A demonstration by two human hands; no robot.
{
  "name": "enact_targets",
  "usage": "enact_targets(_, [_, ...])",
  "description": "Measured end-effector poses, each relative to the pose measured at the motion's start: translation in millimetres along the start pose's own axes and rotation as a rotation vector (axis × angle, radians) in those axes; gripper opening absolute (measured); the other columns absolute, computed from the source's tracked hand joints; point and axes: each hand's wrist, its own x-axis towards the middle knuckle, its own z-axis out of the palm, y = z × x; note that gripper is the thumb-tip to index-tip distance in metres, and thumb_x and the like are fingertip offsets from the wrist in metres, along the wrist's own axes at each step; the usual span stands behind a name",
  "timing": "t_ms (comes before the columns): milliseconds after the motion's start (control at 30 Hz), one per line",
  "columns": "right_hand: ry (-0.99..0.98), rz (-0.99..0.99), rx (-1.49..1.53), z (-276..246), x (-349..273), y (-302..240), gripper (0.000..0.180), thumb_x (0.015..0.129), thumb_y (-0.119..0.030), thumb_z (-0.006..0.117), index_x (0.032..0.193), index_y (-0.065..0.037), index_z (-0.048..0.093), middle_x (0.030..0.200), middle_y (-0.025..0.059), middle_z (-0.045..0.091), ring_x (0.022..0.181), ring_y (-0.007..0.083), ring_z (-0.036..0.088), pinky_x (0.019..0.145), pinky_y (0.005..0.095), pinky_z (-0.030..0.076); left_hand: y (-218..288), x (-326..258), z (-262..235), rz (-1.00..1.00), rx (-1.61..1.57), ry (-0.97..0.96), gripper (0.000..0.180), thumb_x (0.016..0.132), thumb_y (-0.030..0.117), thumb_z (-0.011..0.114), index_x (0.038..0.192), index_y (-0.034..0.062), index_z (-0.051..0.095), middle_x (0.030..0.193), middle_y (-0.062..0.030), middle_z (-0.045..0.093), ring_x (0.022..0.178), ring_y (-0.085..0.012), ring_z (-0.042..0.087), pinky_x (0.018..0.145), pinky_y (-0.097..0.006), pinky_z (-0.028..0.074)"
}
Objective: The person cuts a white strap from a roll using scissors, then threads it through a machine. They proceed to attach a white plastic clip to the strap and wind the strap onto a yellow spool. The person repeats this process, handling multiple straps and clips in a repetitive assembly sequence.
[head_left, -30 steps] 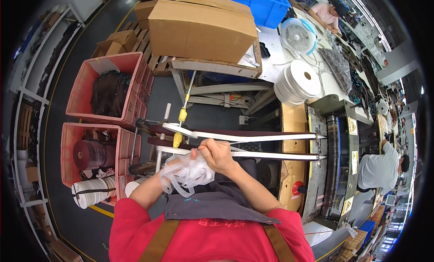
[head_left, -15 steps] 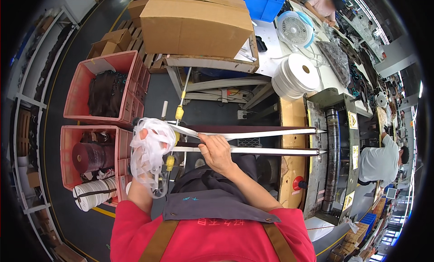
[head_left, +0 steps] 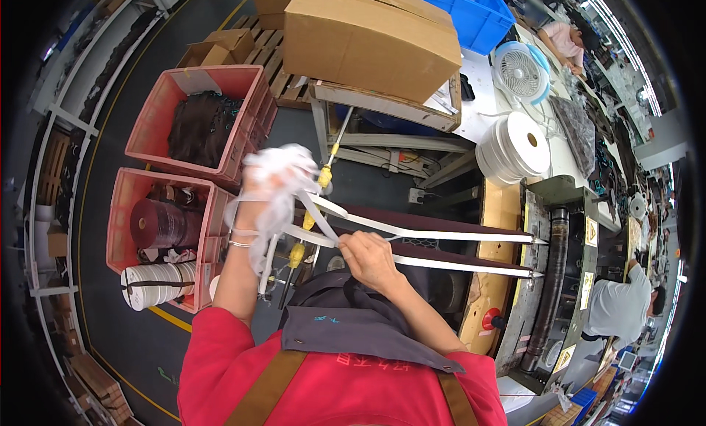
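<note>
Two dark maroon fabric strips [head_left: 448, 221], each edged with white tape [head_left: 456, 236], stretch leftward from a machine with a dark roller [head_left: 548, 286]. A tangled bundle of thin, whitish translucent strip [head_left: 287, 167] wraps my left hand [head_left: 259, 190]; its fingers are mostly covered, but they appear closed on the bundle. From there a narrow length of strip [head_left: 316, 214] slants down to my right hand [head_left: 371, 260]. That hand pinches the strip end beside the nearer white tape. Left of it, both white tapes curve loosely over a rod with yellow fittings [head_left: 296, 254].
Two pink crates [head_left: 220, 172] stand at the left, holding dark material and rolls. Ahead is a table with a cardboard box [head_left: 368, 47]. White tape spools [head_left: 512, 148] and a fan [head_left: 522, 71] are at the upper right. Other people work farther right.
My left hand has moved up and away, lifting the bundle with it. A length of strip now runs between my hands, and the tape ends have bowed. The whole view has shifted and tilted.
</note>
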Motion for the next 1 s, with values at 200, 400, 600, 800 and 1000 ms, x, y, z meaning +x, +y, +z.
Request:
enact_targets(200, [0.105, -0.018, 0.111, -13, 13, -6, 0.007, 0.077, -0.006, 0.056, 0.081, -0.001, 0.054, 0.065, 0.0109, 0.054, 0.054, 0.026, 0.055, 0.05, 0.0325, 0.044, -74, -42, 24, -0.531, 0.334, -0.594, 0.017, 0.079, 0.022, 0.059, 0.083, 0.005, 0.057, 0.074, -0.0006, 0.056, 0.066, -0.0074, 0.051, 0.057, -0.024, 0.042])
enact_targets(400, [-0.002, 0.202, 0.232, -11, -3, 10, 0.004, 0.081, -0.007, 0.053, 0.081, -0.003, 0.054, 0.064, 0.0128, 0.057, 0.054, 0.0282, 0.057, 0.05, 0.0335, 0.045, -58, -84, 54, -0.764, -0.589, -0.317, 0.017, 0.078, 0.018, 0.059, 0.089, 0.0044, 0.057, 0.077, -0.0025, 0.057, 0.068, -0.0094, 0.055, 0.059, -0.023, 0.045])
enact_targets(600, [0.101, 0.115, 0.093, -5, -17, 13, 0.013, 0.082, -0.009, 0.049, 0.088, 0.001, 0.057, 0.068, 0.0137, 0.054, 0.061, 0.0296, 0.054, 0.058, 0.036, 0.042, -47, -72, 55, -0.667, -1.017, -0.245, 0.031, 0.078, 0.018, 0.059, 0.102, -0.0001, 0.054, 0.086, -0.009, 0.06, 0.075, -0.0166, 0.06, 0.069, -0.028, 0.05])
enact_targets(800, [0.088, -0.002, -0.105, -6, -19, 14, 0.014, 0.081, -0.008, 0.052, 0.09, 0.001, 0.058, 0.065, 0.0119, 0.053, 0.062, 0.0279, 0.054, 0.071, 0.0383, 0.043, -22, -59, 51, -0.43, -1.041, -0.051, 0.035, 0.079, 0.015, 0.055, 0.107, -0.005, 0.049, 0.094, -0.0178, 0.059, 0.085, -0.0245, 0.06, 0.077, -0.031, 0.048])
enact_targets(1000, [0.043, -0.085, -0.089, -10, -16, -2, 0.007, 0.076, -0.008, 0.059, 0.076, -0.002, 0.056, 0.058, 0.0098, 0.052, 0.053, 0.0258, 0.052, 0.059, 0.0343, 0.043, -10, -26, 54, 0.026, 0.058, 0.056, 0.016, 0.078, 0.009, 0.057, 0.09, -0.0019, 0.058, 0.075, -0.0052, 0.059, 0.067, -0.0088, 0.053, 0.058, -0.022, 0.043])
